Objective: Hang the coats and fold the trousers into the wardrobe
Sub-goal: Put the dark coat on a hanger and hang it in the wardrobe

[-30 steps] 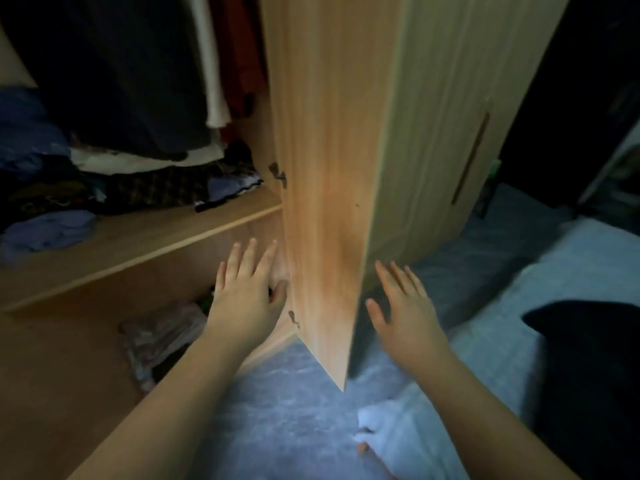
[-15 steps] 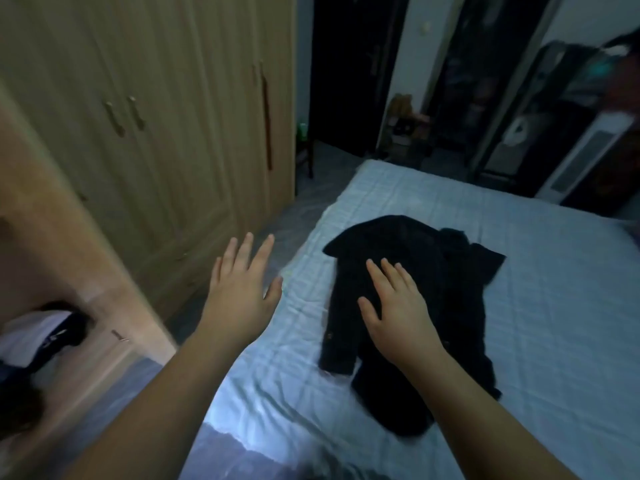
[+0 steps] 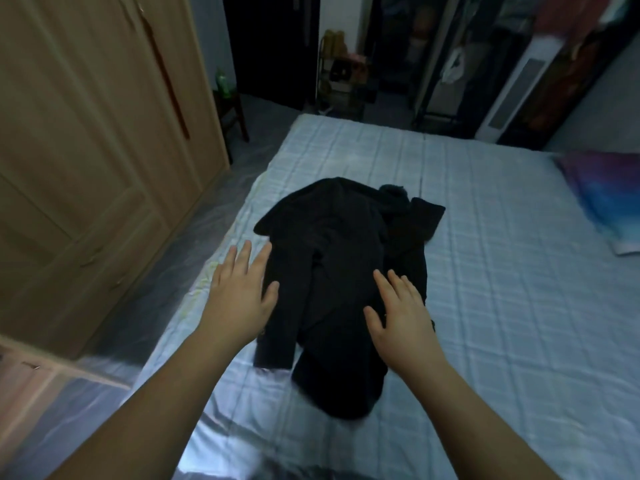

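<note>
Light wooden wardrobe [image 3: 104, 140], left: doors closed, long dark handle on the nearest panel; contents not visible. An open door edge cuts across the lower left corner, blurred.

Small dark side table [image 3: 232, 110], past the wardrobe's far end: carries a green plastic bottle [image 3: 222, 83], upright.

Left hand [image 3: 240, 294]: fingers straight and spread, palm down, over the mattress edge, thumb overlapping the garment's left margin; contact cannot be judged.

Black coat [image 3: 339, 271], crumpled, on the pale blue checked bed sheet [image 3: 502, 306] near its left side. Long axis runs from the viewer toward the far end of the bed; which end is the collar is hard to make out in the dim light.

Right hand [image 3: 403, 313]: fingers straight, slightly apart, palm down over the coat's right half, holding nothing.

Purple-blue pillow [image 3: 609, 199], right edge, cut off by the frame.
</note>
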Demonstrator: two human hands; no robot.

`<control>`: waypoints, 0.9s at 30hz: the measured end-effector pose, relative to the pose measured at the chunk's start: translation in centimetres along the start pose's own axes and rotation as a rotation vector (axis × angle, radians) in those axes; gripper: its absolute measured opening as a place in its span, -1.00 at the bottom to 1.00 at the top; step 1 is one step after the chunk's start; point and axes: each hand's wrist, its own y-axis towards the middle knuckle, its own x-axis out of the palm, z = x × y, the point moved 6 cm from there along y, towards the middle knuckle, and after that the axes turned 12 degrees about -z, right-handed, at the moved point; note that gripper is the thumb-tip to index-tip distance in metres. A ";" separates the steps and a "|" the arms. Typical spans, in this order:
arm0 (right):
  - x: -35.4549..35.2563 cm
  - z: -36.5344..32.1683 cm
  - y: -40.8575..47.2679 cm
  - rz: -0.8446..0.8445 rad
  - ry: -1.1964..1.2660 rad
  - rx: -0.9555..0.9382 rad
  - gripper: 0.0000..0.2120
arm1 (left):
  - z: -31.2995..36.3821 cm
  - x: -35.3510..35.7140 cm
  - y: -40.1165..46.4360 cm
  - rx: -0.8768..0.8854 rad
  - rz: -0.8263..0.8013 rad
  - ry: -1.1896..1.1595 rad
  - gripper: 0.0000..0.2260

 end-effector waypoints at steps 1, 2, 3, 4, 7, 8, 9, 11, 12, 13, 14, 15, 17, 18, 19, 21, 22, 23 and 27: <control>0.6 0.6 0.7 -0.015 -0.002 0.019 -0.38 | -0.5 0.8 1.1 0.006 -0.013 0.003 -0.40; 1.1 1.0 1.5 -0.026 -0.011 0.035 -0.37 | -1.0 1.4 2.2 0.008 -0.029 0.000 -0.40; 1.7 1.5 2.6 -0.039 -0.021 0.055 -0.37 | -1.6 2.3 3.6 0.008 -0.051 -0.011 -0.40; 2.4 1.9 3.7 -0.053 -0.030 0.080 -0.37 | -2.2 3.0 5.0 0.005 -0.076 -0.025 -0.40; 4.2 2.4 7.6 -0.095 -0.025 0.156 -0.37 | -4.2 4.6 9.4 0.010 -0.140 -0.054 -0.39; 4.8 2.4 9.1 -0.109 -0.018 0.171 -0.37 | -4.9 4.9 11.0 0.012 -0.150 -0.058 -0.39; 5.5 2.2 10.7 -0.122 -0.017 0.180 -0.37 | -5.7 5.1 12.7 0.013 -0.157 -0.062 -0.39; 6.7 1.7 14.3 -0.138 -0.021 0.188 -0.38 | -7.0 5.7 16.3 0.024 -0.172 -0.062 -0.39; 7.3 1.4 16.1 -0.143 -0.023 0.189 -0.38 | -7.6 6.1 17.9 0.031 -0.182 -0.062 -0.40; 7.9 1.0 17.9 -0.146 -0.023 0.185 -0.38 | -8.2 6.5 19.6 0.041 -0.190 -0.058 -0.40; 8.4 0.7 19.8 -0.149 -0.020 0.178 -0.38 | -8.6 7.0 21.1 0.049 -0.197 -0.051 -0.40; 8.9 0.5 21.6 -0.151 -0.014 0.172 -0.38 | -9.1 7.5 22.5 0.054 -0.205 -0.043 -0.40; 10.0 0.5 24.9 -0.160 0.000 0.173 -0.39 | -10.0 9.0 24.8 0.054 -0.215 -0.033 -0.40; 10.6 0.7 26.4 -0.165 0.001 0.173 -0.39 | -10.5 9.8 25.7 0.052 -0.222 -0.031 -0.40; 11.2 0.9 27.9 -0.170 -0.002 0.170 -0.39 | -10.9 10.8 26.6 0.045 -0.231 -0.032 -0.40; 12.7 1.5 30.6 -0.186 -0.018 0.158 -0.38 | -11.9 13.4 28.2 0.017 -0.259 -0.032 -0.40; 13.5 1.9 31.9 -0.192 -0.027 0.149 -0.38 | -12.4 14.7 29.2 0.007 -0.273 -0.027 -0.40; 14.4 2.4 33.2 -0.199 -0.035 0.142 -0.38 | -12.9 16.1 30.2 -0.003 -0.287 -0.021 -0.39; 18.6 4.6 38.5 -0.252 -0.095 0.118 -0.36 | -15.1 21.8 34.6 -0.101 -0.310 -0.113 -0.36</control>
